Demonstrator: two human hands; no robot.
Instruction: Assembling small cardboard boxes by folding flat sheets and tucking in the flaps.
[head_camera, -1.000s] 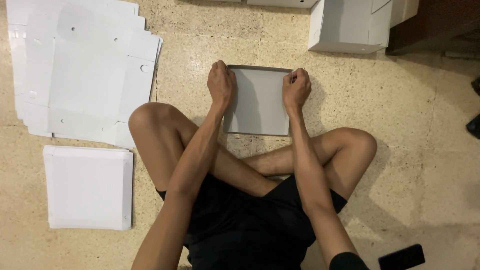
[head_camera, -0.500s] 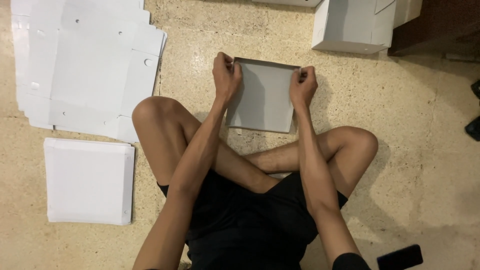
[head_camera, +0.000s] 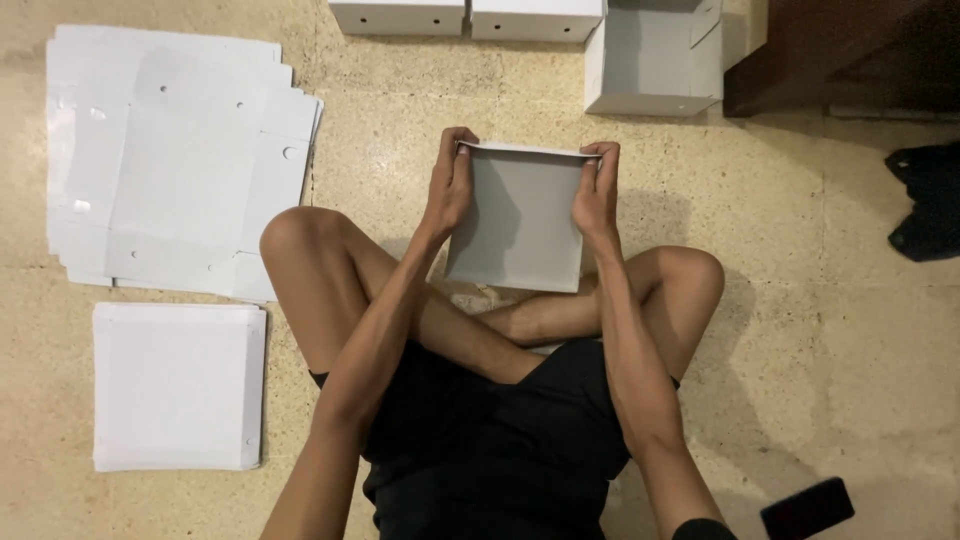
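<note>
both hands, left hand (head_camera: 452, 180) and right hand (head_camera: 600, 185), grip the grey flat cardboard panel (head_camera: 518, 225) mid-fold, needing its top edge creased next.

Stack of flat die-cut white cardboard sheets (head_camera: 170, 160) at 10 o'clock; square white stack (head_camera: 178, 388) at 8. Folded white boxes (head_camera: 465, 17) at 12, open box (head_camera: 655, 60) at 1. Black phone (head_camera: 807, 508) at 5.

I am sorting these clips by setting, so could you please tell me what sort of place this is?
Probably an informal packing spot on the floor of a home or small workshop. A stack of flat white cardboard blanks lies on the speckled stone floor, folded white boxes stand ahead, and both hands hold a grey cardboard piece.
</note>
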